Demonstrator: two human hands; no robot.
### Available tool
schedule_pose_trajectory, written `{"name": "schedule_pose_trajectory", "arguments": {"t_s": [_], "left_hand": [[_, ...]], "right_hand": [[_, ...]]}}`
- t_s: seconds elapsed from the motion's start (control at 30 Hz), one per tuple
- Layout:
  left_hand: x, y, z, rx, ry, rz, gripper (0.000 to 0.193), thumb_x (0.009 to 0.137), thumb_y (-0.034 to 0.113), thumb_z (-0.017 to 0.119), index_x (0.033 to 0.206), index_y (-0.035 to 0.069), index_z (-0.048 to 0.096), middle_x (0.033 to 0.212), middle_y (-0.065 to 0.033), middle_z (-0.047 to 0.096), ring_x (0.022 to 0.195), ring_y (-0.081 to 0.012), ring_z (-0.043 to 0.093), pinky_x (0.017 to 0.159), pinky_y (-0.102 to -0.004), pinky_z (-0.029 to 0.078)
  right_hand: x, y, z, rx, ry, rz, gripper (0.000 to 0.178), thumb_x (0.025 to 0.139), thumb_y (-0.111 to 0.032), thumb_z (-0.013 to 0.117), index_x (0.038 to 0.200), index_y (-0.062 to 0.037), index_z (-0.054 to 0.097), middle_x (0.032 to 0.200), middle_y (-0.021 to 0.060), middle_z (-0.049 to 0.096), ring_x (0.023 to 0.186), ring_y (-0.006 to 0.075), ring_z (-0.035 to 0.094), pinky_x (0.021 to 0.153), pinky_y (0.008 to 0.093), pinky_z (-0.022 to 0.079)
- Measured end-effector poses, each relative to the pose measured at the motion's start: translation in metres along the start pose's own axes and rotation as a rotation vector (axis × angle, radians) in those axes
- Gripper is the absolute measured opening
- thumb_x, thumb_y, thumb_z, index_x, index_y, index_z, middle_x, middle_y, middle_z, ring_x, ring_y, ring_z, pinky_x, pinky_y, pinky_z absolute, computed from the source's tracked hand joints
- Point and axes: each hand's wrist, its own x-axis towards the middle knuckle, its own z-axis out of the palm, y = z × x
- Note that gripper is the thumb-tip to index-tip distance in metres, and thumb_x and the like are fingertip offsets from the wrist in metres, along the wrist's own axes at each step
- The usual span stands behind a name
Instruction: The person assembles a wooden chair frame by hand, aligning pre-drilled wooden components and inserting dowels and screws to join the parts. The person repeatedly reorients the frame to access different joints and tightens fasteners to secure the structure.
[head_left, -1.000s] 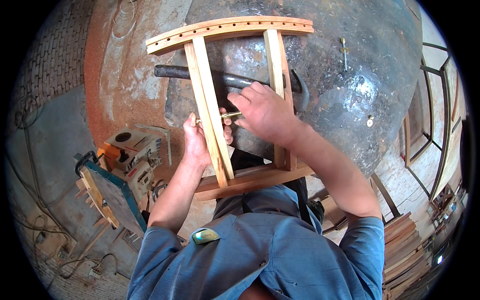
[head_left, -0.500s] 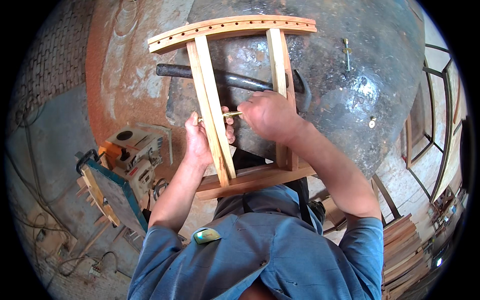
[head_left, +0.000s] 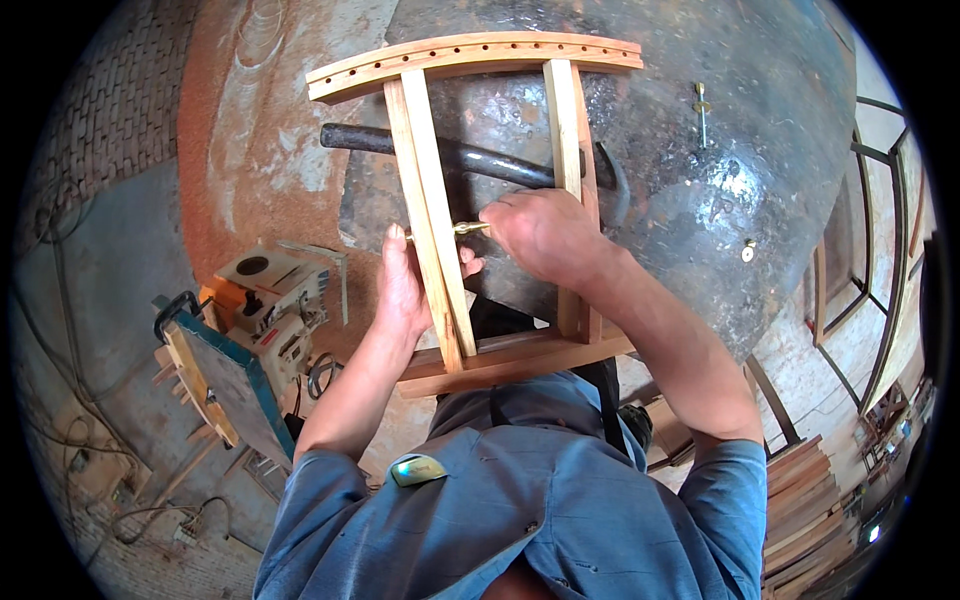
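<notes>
A wooden frame [head_left: 440, 300] stands in front of me, its far rail curved and lined with a row of small holes. My left hand [head_left: 402, 285] wraps round its left upright, thumb on the near-left side and fingertips showing on the other. A brass-coloured rod-like fitting [head_left: 466, 229] passes across that upright, with a small end showing by my left thumb. My right hand [head_left: 543, 232] is closed at the fitting's right end; its fingertips are hidden under the hand. Beneath the frame, a hammer [head_left: 470, 158] with a dark handle lies on the dark metal tabletop [head_left: 720, 55].
Another brass-and-steel bolt [head_left: 702, 115] and a small brass round piece [head_left: 748, 251] lie on the tabletop at right. A machine with a teal-edged plate [head_left: 232, 380] stands at lower left. Stacked wood strips [head_left: 805, 510] are at lower right.
The fingers of my left hand have slid down, away from the brass fitting on the upright's right side. My right hand stays at the fitting's end. The whole view has shifted slightly.
</notes>
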Motion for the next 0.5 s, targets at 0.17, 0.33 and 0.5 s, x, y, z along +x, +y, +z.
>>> {"name": "schedule_pose_trajectory", "arguments": {"t_s": [0.17,0.33,0.5], "left_hand": [[-0.013,0.001,0.013,0.189,0.034,0.207,0.05,0.097,0.046,0.047,0.111,-0.002,0.053,0.097,-0.0215,0.065,0.084,-0.032,0.068,0.075,-0.0467,0.059],[-0.018,0.002,0.016,0.302,0.121,0.268,0.042,0.1,0.038,0.044,0.108,-0.003,0.052,0.097,-0.0229,0.064,0.085,-0.0328,0.068,0.076,-0.0457,0.059],[-0.018,0.003,0.021,0.353,0.176,0.283,0.035,0.103,0.033,0.038,0.106,-0.001,0.044,0.097,-0.0241,0.063,0.087,-0.0341,0.068,0.078,-0.048,0.059]], "right_hand": [[-0.001,0.001,0.0,0.027,0.017,0.011,0.009,0.081,-0.014,0.056,0.078,-0.0054,0.059,0.076,0.012,0.064,0.074,0.0314,0.065,0.064,0.0414,0.053],[-0.002,0.001,0.001,0.061,0.042,0.016,0.011,0.082,-0.015,0.057,0.077,-0.0053,0.059,0.074,0.0126,0.064,0.073,0.0328,0.065,0.063,0.0428,0.052],[-0.001,0.003,0.005,0.066,0.047,0.008,0.012,0.082,-0.016,0.057,0.076,-0.0055,0.059,0.074,0.0127,0.064,0.072,0.0333,0.064,0.063,0.0436,0.051]]}}
